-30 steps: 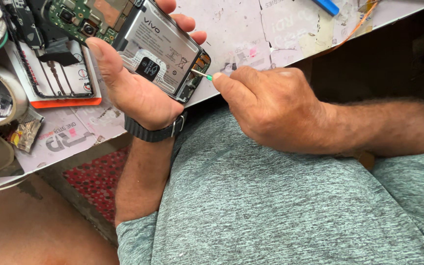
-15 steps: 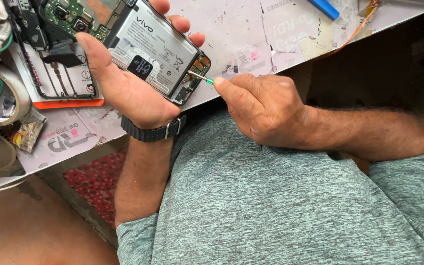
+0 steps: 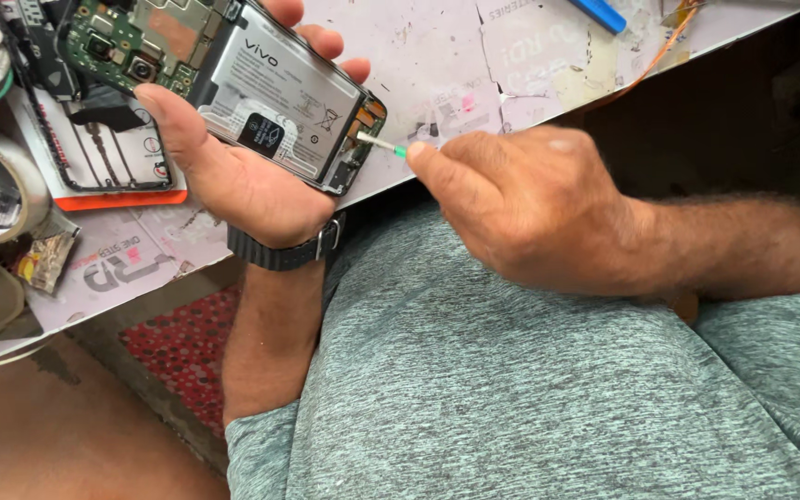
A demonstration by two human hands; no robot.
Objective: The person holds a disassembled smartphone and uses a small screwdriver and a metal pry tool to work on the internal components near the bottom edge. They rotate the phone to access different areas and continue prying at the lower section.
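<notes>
Cluttered white worktable (image 3: 530, 65) behind, tape roll (image 3: 11, 185) at nine o'clock. Left hand (image 3: 233, 176), fingers wrapped around opened smartphone (image 3: 261, 88) with battery and green circuit board inside. Right hand (image 3: 530, 208), fingertips pinched on thin green-tipped tool (image 3: 383, 144) touching phone's four-o'clock corner.

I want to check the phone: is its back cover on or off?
Off. The phone in the left hand shows its bare battery and green circuit board.

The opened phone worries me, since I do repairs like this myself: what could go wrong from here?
The thin tool in the right hand probes the lower edge of the opened phone beside the battery; a slip might nick it. The left hand holds the phone in the air past the table edge, so it could drop.
</notes>
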